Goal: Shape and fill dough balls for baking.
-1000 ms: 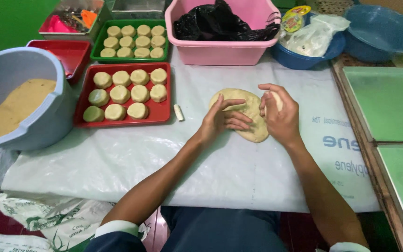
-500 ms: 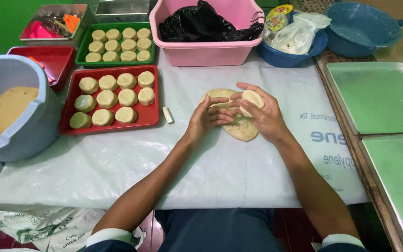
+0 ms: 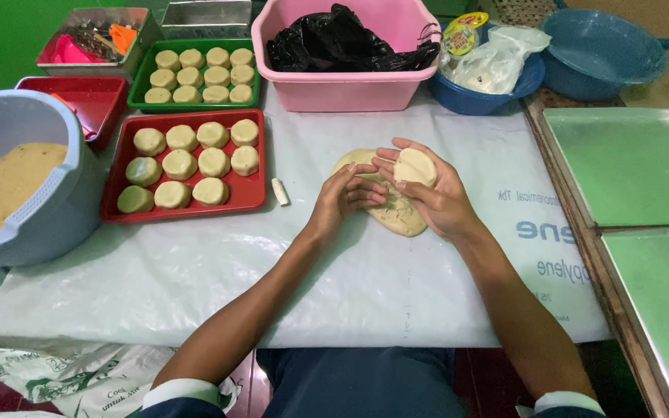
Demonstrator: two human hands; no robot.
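dough disc rests in right hand; left hand touches it.

Two trays of dough rounds are placed left of centre on the bench; a tub is positioned at upper centre, and metal trays at right.
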